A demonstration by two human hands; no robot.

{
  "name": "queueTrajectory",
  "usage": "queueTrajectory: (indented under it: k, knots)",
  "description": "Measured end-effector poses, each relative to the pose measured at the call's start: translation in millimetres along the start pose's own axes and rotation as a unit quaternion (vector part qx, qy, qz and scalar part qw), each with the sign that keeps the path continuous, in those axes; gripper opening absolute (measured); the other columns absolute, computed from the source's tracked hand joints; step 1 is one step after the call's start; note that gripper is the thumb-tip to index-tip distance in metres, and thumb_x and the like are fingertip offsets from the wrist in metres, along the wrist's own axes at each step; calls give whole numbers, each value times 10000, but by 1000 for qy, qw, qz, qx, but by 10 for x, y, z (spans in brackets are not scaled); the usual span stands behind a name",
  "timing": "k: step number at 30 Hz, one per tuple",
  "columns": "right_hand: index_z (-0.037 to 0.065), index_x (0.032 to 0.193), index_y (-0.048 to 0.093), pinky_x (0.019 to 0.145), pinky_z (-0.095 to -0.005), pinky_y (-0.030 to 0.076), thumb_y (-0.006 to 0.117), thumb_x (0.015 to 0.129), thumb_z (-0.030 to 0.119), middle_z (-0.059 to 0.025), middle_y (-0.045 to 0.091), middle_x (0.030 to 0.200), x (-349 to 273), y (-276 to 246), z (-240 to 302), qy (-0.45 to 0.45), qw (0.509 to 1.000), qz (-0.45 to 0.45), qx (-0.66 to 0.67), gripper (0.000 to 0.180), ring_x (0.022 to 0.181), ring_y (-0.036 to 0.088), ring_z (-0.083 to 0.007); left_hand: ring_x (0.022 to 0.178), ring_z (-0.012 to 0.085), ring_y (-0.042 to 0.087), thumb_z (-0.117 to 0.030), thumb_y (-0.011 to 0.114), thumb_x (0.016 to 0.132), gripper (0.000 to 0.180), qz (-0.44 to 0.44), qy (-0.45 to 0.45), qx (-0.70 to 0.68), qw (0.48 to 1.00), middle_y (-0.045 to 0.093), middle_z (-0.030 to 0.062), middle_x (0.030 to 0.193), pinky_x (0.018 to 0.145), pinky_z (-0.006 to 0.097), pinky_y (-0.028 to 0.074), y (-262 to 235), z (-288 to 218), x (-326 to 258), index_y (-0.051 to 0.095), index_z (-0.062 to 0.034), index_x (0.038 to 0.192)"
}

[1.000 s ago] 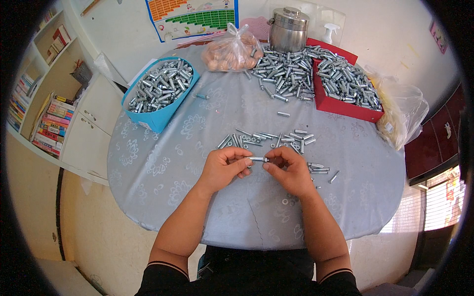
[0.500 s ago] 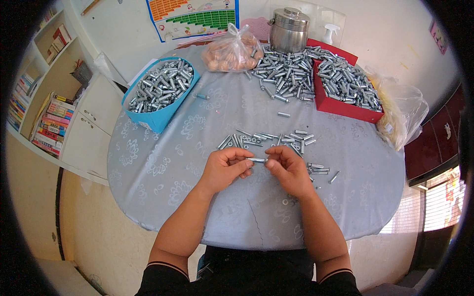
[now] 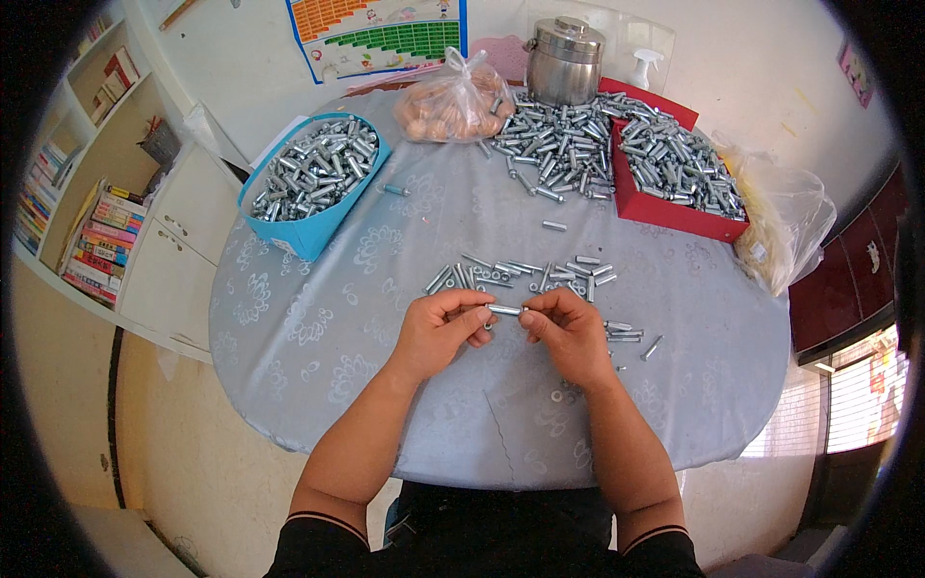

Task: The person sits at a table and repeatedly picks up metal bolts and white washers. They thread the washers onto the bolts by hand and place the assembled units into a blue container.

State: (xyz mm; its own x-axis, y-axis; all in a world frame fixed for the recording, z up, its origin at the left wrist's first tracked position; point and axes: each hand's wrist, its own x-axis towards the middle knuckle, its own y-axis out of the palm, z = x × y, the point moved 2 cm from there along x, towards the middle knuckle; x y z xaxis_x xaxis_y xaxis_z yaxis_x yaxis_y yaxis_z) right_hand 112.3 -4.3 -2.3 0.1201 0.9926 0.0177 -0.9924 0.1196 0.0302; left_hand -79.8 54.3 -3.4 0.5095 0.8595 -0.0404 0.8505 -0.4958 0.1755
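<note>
A silver expansion bolt lies level between my two hands, just above the near-middle of the table. My left hand pinches its left end between thumb and fingers. At the other end, the thumb and fingertips of my right hand close round the tip and partly hide it. A small nut shows at the curled fingers of my left hand. Loose bolts and metal sleeves lie scattered just beyond my hands, with nuts among them. A few more bolts rest to the right of my right hand.
On the grey-clothed table, a blue box of bolts stands at far left. At far right are a red box of bolts and a heaped bolt pile. Behind stand a tied bag and a steel pot.
Both hands have shifted very slightly, the right one a little to the right. The bolt between them shows a bit more of its length. A nut now shows at the left fingers.
</note>
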Motion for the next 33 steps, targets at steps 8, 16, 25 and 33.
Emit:
queueTrajectory:
  k: [8, 16, 25, 33]
  knots:
    - [3, 907, 622, 572, -230, 456, 659, 909, 99, -25, 624, 751, 8, -66, 88, 52, 998, 23, 42, 104, 634, 559, -80, 693, 112, 641, -72, 620, 925, 200, -53, 34, -2, 998, 694, 89, 891, 610, 239, 528, -39, -6, 6, 643, 18, 1103]
    - [-12, 1313, 488, 920, -337, 512, 534, 984, 135, -174, 608, 1209, 97, -159, 172, -26, 968, -76, 238, 364, 1077, 624, -234, 631, 115, 618, -61, 596, 923, 199, -156, 91, -9, 984, 693, 98, 853, 553, 251, 517, -123, -11, 52, 640, 12, 1103]
    - [-23, 1294, 497, 988, -382, 487, 475, 1013, 172, -215, 575, 1279, 159, -335, 113, -79, 965, -99, 231, 343, 1163, 593, -282, 623, 86, 583, -54, 595, 927, 168, -238, 94, -6, 967, 682, 69, 853, 560, 218, 464, -193, -48, 39, 650, 6, 1073]
    - [-15, 1129, 603, 821, -340, 560, 513, 987, 128, -156, 681, 1031, 136, -379, 44, -53, 965, -133, 220, 220, 918, 688, -236, 770, 126, 590, -48, 666, 840, 166, -241, 160, 230, 929, 653, 53, 889, 641, 262, 467, -307, -17, 54, 694, -28, 1002]
